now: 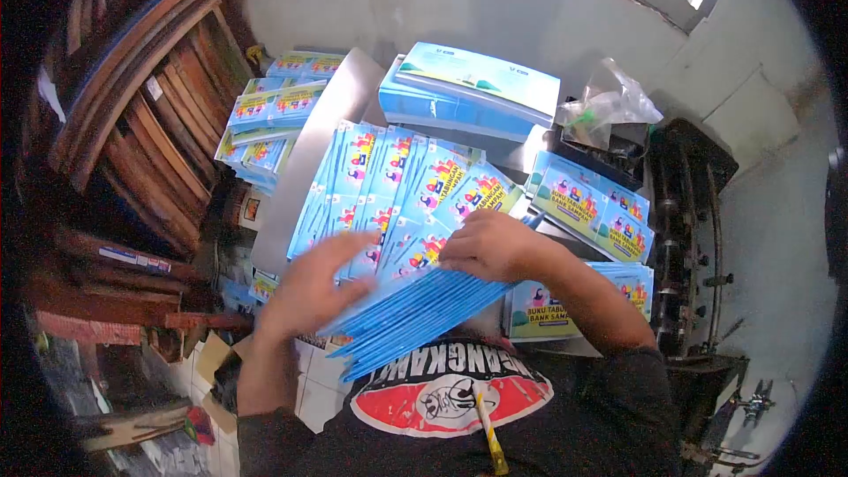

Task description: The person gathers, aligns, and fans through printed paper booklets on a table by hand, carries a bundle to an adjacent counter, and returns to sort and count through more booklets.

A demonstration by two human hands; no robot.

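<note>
Right in front of my body a fanned stack of blue booklets (424, 318) lies with its edges toward me. Above the stack's right end my right hand (499, 247) is closed, its fingers curled on the corner of a booklet. My left hand (318, 287) hovers at the stack's left end, slightly blurred, thumb and fingers apart and nothing visible in them. Beyond both hands, overlapping rows of printed booklet covers (353, 172) with colourful figures spread over the table. Part of the stack is hidden behind my right hand and forearm.
A tall pile of booklets (468, 79) stands at the back. More piles lie at the right (587, 203), at the lower right (583, 300) and at the far left (269, 110). A plastic bag (609, 106) sits beside dark machinery (685, 230). Wooden frames (150, 115) lean at left.
</note>
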